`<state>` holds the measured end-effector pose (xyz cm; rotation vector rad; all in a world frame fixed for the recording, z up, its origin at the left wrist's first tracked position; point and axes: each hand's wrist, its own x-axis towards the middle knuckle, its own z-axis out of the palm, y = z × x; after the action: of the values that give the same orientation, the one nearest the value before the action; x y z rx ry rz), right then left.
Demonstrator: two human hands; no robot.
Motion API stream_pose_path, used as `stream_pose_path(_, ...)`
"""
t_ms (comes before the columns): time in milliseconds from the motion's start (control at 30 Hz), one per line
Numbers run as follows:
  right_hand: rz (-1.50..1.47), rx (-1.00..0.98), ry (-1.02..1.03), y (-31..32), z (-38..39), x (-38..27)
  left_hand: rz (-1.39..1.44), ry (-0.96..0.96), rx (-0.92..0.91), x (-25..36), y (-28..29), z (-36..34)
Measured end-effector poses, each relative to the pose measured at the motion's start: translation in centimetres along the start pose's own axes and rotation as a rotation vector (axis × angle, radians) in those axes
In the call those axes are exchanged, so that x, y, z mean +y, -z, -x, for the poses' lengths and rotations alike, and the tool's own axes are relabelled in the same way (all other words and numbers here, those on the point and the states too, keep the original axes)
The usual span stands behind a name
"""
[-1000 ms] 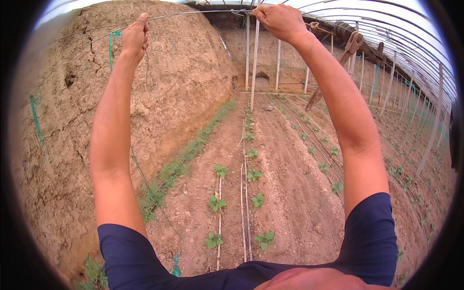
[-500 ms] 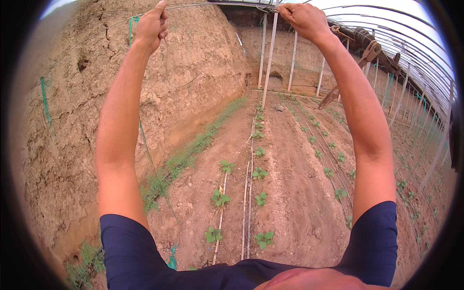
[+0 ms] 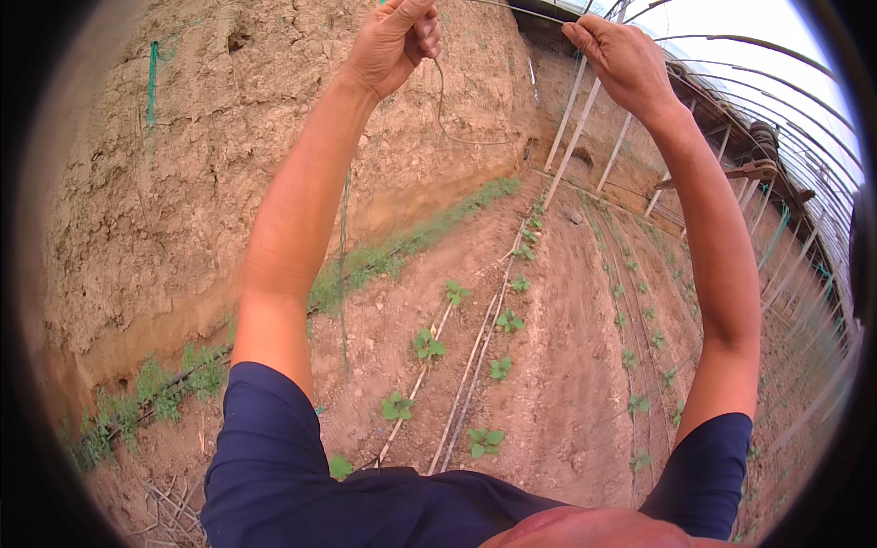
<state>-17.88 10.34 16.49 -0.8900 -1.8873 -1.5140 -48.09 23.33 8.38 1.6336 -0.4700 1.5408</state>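
Both arms are raised toward the top edge. My left hand (image 3: 395, 50) is closed round a thin wire (image 3: 512, 7), its upper part cut off by the edge, and a loose thin cord (image 3: 442, 110) hangs below it against the earth wall. My right hand (image 3: 621, 64) pinches the same wire farther right, near the tops of pale upright posts (image 3: 575, 137). The wire runs between my two hands. What else my fingers may cover is hidden.
A cracked earth wall (image 3: 183, 210) rises on the left, weeds (image 3: 160, 388) along its foot. Rows of young plants (image 3: 427, 343) with drip lines (image 3: 461, 402) run away from me. Curved roof bars (image 3: 767, 50) and a rusty metal lever (image 3: 744, 169) are at the upper right.
Both hands have shifted rightward in the picture, the left one more, narrowing the gap between them. The view has turned, so the wall, rows and posts sit differently, more tilted.
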Motion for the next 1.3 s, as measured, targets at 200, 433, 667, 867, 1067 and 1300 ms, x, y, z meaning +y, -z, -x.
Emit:
stream_pose_path(200,-0.247,0.069,0.069,1.1,-2.4,-2.0,0.031,0.153,0.062,-3.8,-2.8,5.5)
stream_pose_path(433,-0.217,0.013,0.217,1.5,-4.1,-10.5,0.138,0.339,0.106,-8.0,-2.8,11.4)
stream_pose_path(667,-0.211,0.0,0.301,1.2,-7.3,-17.2,0.27,0.191,0.218,-7.8,-0.5,15.5)
stream_pose_path(867,-0.213,-0.181,0.222,-0.5,-4.8,-16.1,0.645,0.132,0.348,-9.5,-0.9,19.9)
stream_pose_path(1067,-0.257,-0.293,0.166,-3.5,-3.0,-16.1,-0.294,0.234,0.674,-0.4,4.9,21.1)
stream_pose_path(1300,-0.296,-0.269,0.073,-5.2,-2.7,-15.6,-1.179,0.199,0.476,12.1,6.5,17.6)
